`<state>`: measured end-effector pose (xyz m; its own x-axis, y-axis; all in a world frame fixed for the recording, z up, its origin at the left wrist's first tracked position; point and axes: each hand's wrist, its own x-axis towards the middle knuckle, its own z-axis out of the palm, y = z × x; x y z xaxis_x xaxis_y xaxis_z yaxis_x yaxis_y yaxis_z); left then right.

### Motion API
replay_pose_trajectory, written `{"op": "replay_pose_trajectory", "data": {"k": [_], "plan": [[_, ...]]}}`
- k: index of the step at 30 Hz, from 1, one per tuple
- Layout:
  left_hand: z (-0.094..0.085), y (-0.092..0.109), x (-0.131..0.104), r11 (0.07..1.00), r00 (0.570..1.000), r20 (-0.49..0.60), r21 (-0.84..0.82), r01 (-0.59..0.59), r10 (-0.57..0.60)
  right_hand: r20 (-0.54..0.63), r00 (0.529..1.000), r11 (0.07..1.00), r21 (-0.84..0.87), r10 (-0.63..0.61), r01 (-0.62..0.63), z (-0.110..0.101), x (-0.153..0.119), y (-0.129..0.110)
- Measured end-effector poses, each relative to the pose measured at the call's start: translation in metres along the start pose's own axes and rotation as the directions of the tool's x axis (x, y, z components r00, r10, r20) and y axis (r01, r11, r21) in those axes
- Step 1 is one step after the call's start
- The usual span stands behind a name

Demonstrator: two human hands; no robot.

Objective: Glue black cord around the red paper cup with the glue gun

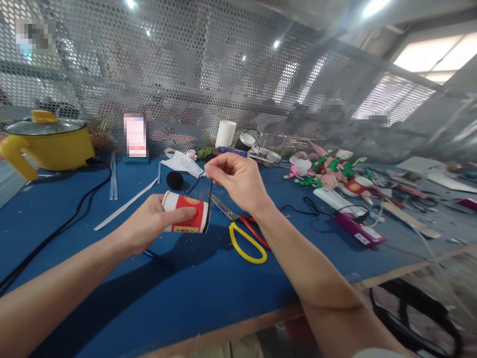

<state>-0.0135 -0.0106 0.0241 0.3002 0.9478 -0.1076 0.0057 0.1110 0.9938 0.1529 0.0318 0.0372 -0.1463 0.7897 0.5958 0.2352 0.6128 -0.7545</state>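
Note:
My left hand is wrapped round a red and white paper cup that lies on its side in the air, its base end to the right. Black yarn runs round that right end. Above and to the right, my right hand pinches the black yarn, which is stretched up from the cup. A loose strand leads on to a black yarn ball on the blue table. Scissors with one yellow and one red handle lie just right of the cup, partly behind my right forearm.
At the left stand a yellow pot with a black cord and a lit phone. White strips lie nearby. Behind are stacked white cups and a glue gun. Green and pink crafts and a purple power strip are right.

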Motion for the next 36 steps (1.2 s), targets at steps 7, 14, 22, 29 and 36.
{"op": "replay_pose_trajectory", "data": {"k": [7,14,22,29,36], "plan": [[0.001,0.002,-0.003,0.999,1.000,0.015,-0.048,0.000,0.000,0.013,1.000,1.000,0.010,-0.021,0.021,0.002,0.002,0.007],[0.001,0.002,-0.003,0.998,0.999,0.004,-0.051,-0.035,0.036,0.046,0.999,1.000,-0.009,0.011,-0.010,0.003,0.002,0.011],[0.002,0.003,-0.003,0.997,0.999,0.007,-0.067,-0.049,0.050,0.081,0.996,0.998,-0.055,0.038,-0.034,0.006,0.002,0.017],[0.001,0.004,-0.004,0.995,0.998,-0.002,-0.073,-0.065,0.065,0.134,0.989,0.997,-0.058,0.062,-0.054,0.007,0.000,0.021],[0.000,0.003,-0.004,0.991,0.995,0.005,-0.095,-0.095,0.096,0.155,0.983,0.994,-0.068,0.099,-0.090,0.008,-0.001,0.020]]}}
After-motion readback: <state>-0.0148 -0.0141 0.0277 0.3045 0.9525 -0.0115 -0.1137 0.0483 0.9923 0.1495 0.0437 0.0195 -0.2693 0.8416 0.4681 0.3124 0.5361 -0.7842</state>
